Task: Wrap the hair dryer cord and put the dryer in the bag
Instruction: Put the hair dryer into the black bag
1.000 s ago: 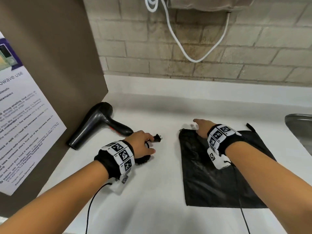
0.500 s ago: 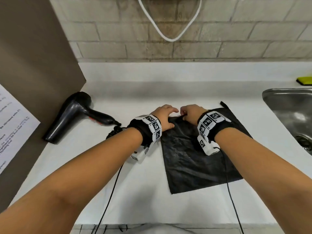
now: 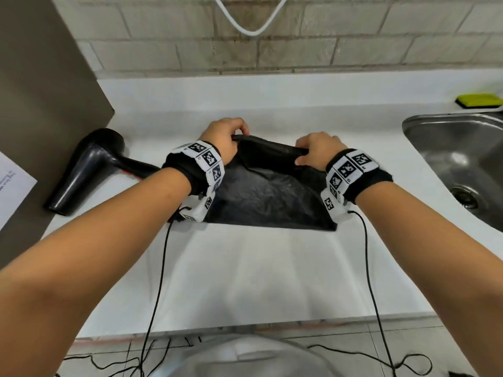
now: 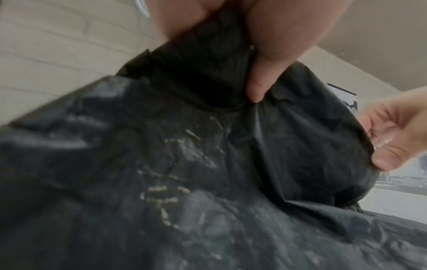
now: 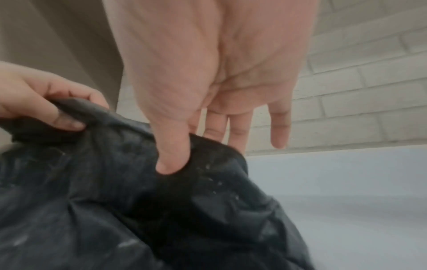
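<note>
1. On the white table point(image 3: 245, 268), right in the middle, sits the black bag point(image 3: 266, 202), bottom edge flat on the surface and the mouth end lifted off it.
2. Left hand point(image 3: 223, 140) pinches the left end of the bag's top hem, fingers curled over the fabric. From the left wrist view, the thumb point(image 4: 261, 76) presses into the folded hem.
3. Right hand point(image 3: 317, 151) has the right end of the same hem. In the right wrist view its thumb point(image 5: 172, 155) digs into the cloth while the other fingers point(image 5: 279, 124) hang pretty straight behind the edge, so it's a thumb-and-finger pinch, not a fist.
4. Between the two hands the hem is stretched into a band, and the mouth looks slightly parted.
5. Hair dryer point(image 3: 89, 170) is lying on the table well left of the bag, nozzle end toward the brown panel point(image 3: 40, 77), handle pointing at the left wrist. Can't see its cord, the forearm covers that spot.
6. Off to the right there's a steel sink point(image 3: 462, 164) with a yellow-green sponge point(image 3: 479, 100) behind it.
</note>
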Action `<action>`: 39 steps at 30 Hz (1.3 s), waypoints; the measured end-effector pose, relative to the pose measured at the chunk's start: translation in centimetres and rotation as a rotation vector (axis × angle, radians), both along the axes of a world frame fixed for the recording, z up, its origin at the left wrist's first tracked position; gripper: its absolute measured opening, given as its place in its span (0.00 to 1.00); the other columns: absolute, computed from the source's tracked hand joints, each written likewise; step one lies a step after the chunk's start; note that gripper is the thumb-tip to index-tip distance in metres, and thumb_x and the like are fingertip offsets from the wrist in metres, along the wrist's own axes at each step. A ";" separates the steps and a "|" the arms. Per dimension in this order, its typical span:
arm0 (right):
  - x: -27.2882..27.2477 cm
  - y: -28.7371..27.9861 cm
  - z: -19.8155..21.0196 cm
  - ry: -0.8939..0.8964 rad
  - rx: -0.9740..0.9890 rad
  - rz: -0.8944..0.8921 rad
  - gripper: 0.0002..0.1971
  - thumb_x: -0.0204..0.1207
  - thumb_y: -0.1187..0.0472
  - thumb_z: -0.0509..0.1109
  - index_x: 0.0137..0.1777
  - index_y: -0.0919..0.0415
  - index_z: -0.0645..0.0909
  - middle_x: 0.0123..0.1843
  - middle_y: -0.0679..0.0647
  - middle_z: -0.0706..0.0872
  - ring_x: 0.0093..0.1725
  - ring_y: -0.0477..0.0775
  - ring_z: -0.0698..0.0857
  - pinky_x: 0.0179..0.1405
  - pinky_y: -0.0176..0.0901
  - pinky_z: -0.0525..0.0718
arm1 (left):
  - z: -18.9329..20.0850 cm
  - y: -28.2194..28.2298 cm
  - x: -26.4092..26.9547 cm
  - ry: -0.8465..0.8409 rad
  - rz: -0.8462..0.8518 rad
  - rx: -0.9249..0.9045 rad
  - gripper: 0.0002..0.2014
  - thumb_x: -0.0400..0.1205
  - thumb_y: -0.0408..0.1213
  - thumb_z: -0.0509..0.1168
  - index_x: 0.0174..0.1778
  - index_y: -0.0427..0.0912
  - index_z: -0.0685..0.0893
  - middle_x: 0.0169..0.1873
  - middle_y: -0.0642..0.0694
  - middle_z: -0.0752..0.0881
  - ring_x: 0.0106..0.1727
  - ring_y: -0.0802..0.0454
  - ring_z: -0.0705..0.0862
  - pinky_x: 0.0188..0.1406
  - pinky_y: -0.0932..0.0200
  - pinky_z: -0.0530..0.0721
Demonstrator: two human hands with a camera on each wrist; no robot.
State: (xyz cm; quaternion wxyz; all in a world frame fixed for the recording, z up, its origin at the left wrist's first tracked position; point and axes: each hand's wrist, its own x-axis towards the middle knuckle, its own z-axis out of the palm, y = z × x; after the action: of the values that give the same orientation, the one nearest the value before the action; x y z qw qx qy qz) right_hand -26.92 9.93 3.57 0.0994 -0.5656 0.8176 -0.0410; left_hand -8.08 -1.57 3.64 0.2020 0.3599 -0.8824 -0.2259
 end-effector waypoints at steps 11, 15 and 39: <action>2.1 0.7 -0.5 -0.143 -0.500 0.273 0.10 0.75 0.68 0.65 0.48 0.61 0.88 0.48 0.58 0.86 0.48 0.61 0.85 0.59 0.57 0.78 | -0.9 2.5 1.2 -0.291 -0.212 0.416 0.07 0.83 0.40 0.63 0.49 0.44 0.85 0.43 0.49 0.83 0.41 0.61 0.80 0.51 0.62 0.73; 2.3 0.8 -0.2 -0.120 -0.489 0.330 0.10 0.75 0.67 0.66 0.49 0.60 0.88 0.48 0.57 0.85 0.45 0.58 0.84 0.55 0.48 0.79 | -1.2 2.9 2.1 -0.469 -0.227 0.266 0.11 0.77 0.29 0.65 0.52 0.45 0.86 0.48 0.48 0.83 0.47 0.52 0.78 0.49 0.64 0.74; 2.9 -1.0 -0.4 -0.101 -0.272 -0.029 0.17 0.64 0.80 0.58 0.28 0.57 0.76 0.45 0.61 0.73 0.42 0.63 0.77 0.40 0.44 0.71 | 2.0 0.1 6.4 -0.247 0.378 0.084 0.15 0.80 0.36 0.65 0.62 0.43 0.82 0.61 0.39 0.83 0.60 0.40 0.82 0.58 0.53 0.79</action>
State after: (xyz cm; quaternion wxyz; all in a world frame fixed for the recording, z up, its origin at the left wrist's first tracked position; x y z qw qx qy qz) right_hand -24.03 8.88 3.12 0.0625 -0.5593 0.8065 -0.1813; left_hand -1.73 -1.49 5.66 0.1163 0.5516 -0.8072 -0.1747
